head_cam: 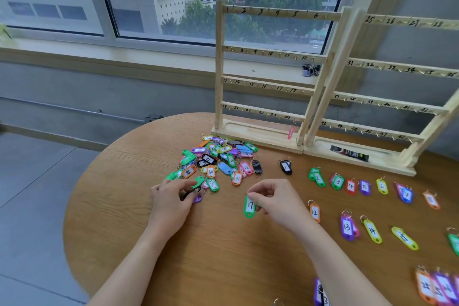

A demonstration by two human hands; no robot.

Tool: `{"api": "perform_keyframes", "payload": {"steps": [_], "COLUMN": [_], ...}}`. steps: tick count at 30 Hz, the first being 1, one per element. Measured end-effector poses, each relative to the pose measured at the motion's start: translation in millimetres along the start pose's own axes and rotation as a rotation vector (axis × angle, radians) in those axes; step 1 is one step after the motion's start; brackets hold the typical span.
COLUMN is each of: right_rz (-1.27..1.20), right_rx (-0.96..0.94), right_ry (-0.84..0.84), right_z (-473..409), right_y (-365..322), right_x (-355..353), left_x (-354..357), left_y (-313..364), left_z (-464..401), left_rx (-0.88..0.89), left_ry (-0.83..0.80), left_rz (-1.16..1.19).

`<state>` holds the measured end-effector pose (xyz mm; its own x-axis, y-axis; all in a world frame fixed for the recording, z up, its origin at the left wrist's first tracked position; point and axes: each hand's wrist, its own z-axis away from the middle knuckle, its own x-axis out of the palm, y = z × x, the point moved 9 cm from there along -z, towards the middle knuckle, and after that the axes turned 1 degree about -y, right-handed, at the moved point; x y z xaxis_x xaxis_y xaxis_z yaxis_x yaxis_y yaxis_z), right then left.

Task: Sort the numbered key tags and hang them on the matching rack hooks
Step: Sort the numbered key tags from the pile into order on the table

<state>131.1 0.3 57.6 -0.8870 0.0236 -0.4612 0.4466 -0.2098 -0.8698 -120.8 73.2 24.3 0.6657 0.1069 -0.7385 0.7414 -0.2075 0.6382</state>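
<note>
A heap of coloured key tags (218, 160) lies on the round wooden table (124, 194), in front of the left wooden rack (263, 69) numbered 1 to 24. My right hand (275, 202) pinches the top of a green tag marked 17 (249, 207), which hangs just above the table. At the near edge of the heap, my left hand (171, 202) grips a black tag (192, 191), with a purple tag (198, 198) beside its fingers. Sorted tags lie in rows to the right, from tag 1 (285, 167) to tag 7 (406, 195), and tags 12 (315, 212), 13 (347, 227), 14 (372, 231).
A second rack (387, 104), numbered 25 to 48, stands at the right against the first. A black sachet (349, 153) lies on its base and a pink tag (290, 132) leans on the left rack's base. More tags (437, 285) lie at the bottom right. The window sill holds a dark bundle (311, 69).
</note>
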Motion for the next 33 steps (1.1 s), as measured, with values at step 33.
{"api": "perform_keyframes", "payload": {"steps": [33], "right_rz": [0.144], "right_rx": [0.167], "right_ry": [0.445], "right_z": [195.1], "right_y": [88.5], "right_x": [-200.1], "left_x": [71.8], "left_y": [219.6], "left_z": [148.3], "left_rx": [0.288], "left_ry": [-0.539], "left_rz": [0.394]}}
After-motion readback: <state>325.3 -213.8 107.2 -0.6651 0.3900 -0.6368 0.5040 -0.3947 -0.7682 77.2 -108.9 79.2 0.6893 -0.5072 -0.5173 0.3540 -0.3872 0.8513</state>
